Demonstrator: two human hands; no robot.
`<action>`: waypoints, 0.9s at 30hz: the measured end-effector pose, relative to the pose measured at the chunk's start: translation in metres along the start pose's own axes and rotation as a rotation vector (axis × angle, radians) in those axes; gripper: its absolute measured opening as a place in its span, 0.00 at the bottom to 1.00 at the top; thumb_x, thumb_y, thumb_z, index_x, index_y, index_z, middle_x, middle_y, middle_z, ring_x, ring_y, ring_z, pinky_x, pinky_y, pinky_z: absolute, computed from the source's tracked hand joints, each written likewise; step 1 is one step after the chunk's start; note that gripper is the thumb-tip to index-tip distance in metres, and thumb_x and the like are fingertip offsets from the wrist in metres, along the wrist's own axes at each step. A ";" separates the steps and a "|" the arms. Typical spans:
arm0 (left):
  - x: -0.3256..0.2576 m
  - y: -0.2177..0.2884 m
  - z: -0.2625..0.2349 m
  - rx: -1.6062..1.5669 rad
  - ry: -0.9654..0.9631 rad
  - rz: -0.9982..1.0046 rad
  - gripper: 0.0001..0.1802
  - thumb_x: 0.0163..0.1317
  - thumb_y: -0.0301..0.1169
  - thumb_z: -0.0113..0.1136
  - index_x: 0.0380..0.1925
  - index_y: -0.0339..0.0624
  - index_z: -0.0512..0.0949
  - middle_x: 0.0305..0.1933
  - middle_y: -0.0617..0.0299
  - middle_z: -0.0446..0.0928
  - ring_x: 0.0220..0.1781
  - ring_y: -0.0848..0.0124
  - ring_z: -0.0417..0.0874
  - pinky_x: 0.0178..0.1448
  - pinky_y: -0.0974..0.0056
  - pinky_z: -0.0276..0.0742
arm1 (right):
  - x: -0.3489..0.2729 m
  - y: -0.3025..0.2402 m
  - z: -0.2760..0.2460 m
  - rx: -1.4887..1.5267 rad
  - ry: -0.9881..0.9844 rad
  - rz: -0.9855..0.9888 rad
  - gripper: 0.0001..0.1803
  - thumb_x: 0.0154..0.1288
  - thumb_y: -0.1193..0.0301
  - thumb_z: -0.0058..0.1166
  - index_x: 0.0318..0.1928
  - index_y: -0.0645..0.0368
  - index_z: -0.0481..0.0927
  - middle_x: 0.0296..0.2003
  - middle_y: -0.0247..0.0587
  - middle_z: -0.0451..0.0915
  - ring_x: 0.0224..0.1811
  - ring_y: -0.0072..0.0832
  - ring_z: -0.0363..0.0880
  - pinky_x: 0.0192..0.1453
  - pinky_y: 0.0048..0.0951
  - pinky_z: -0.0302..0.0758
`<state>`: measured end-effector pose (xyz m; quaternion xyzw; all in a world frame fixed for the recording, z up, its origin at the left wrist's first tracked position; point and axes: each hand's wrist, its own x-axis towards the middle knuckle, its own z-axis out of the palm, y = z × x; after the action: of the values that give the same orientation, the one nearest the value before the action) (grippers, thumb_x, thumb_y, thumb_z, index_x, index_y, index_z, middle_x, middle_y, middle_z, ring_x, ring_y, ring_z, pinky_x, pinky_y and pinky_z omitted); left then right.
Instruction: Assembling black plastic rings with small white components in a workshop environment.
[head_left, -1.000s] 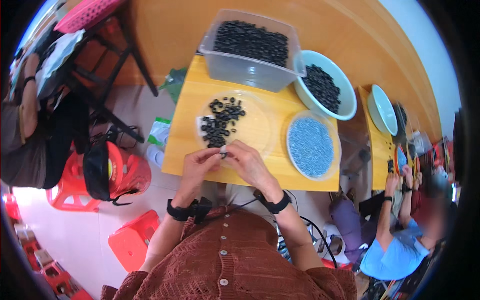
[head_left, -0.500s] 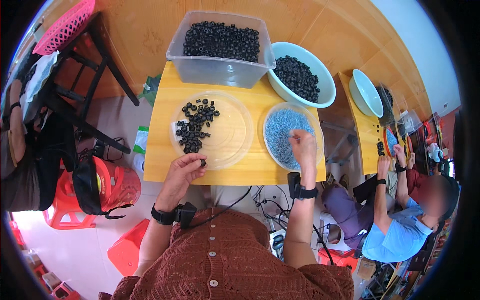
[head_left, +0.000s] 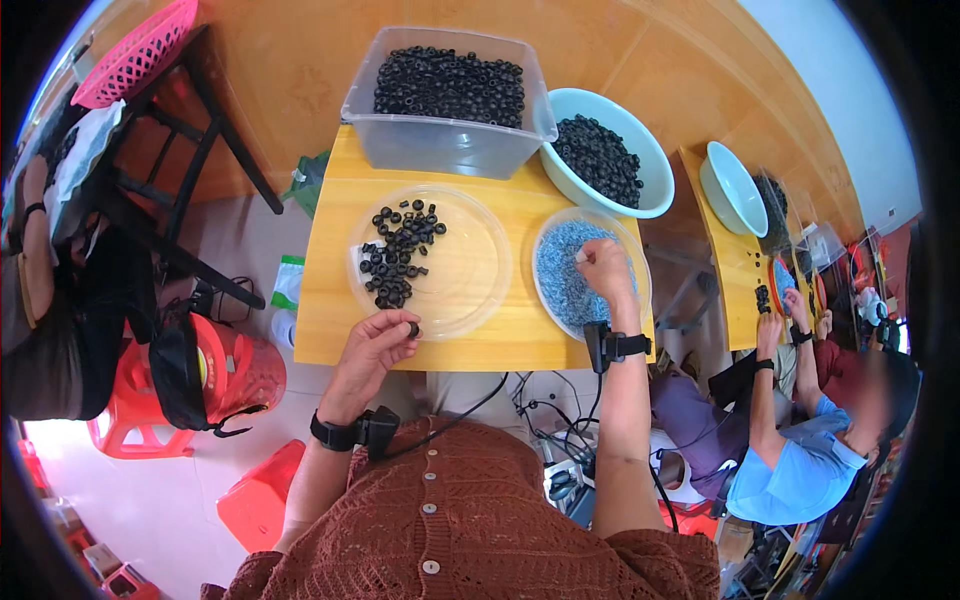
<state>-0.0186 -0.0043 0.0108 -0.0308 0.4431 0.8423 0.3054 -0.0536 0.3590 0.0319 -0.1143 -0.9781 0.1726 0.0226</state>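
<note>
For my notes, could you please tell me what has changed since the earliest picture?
The right hand has parted from the left hand and moved right, over the blue pieces; whether it grips any is unclear. The left hand alone pinches a black piece. The tub, bowl and clear dish stayed put.

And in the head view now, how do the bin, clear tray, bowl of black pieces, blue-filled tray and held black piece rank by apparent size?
1. Bin
2. Clear tray
3. Bowl of black pieces and blue-filled tray: too alike to rank
4. Held black piece, clearly smallest
</note>
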 end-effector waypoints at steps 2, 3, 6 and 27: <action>-0.001 -0.001 0.000 -0.001 0.005 0.001 0.08 0.61 0.27 0.52 0.39 0.38 0.74 0.33 0.65 0.76 0.33 0.79 0.76 0.39 0.75 0.74 | -0.002 0.010 0.003 0.106 -0.005 0.036 0.13 0.41 0.80 0.58 0.34 0.64 0.79 0.24 0.47 0.78 0.27 0.41 0.79 0.35 0.33 0.75; -0.001 -0.001 0.000 -0.011 0.012 -0.003 0.08 0.61 0.27 0.53 0.39 0.38 0.75 0.33 0.64 0.77 0.32 0.79 0.77 0.39 0.75 0.75 | -0.004 0.009 0.003 0.218 -0.010 0.076 0.12 0.42 0.81 0.58 0.32 0.64 0.78 0.22 0.45 0.78 0.24 0.37 0.79 0.31 0.30 0.76; -0.001 0.000 -0.001 -0.031 0.024 -0.005 0.08 0.61 0.27 0.53 0.39 0.38 0.75 0.32 0.64 0.77 0.31 0.79 0.78 0.39 0.75 0.75 | -0.013 0.005 -0.005 0.473 0.027 0.205 0.10 0.43 0.82 0.56 0.32 0.65 0.78 0.21 0.39 0.77 0.21 0.26 0.77 0.26 0.22 0.75; 0.033 -0.008 0.057 0.133 -0.122 -0.065 0.08 0.60 0.29 0.55 0.36 0.37 0.77 0.31 0.66 0.76 0.29 0.80 0.75 0.35 0.76 0.73 | -0.039 -0.018 -0.013 1.316 0.063 0.237 0.15 0.49 0.82 0.53 0.41 0.64 0.76 0.25 0.32 0.76 0.23 0.20 0.75 0.30 0.20 0.77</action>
<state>-0.0285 0.0589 0.0288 0.0267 0.4775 0.8009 0.3605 -0.0186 0.3377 0.0498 -0.1884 -0.6486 0.7310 0.0972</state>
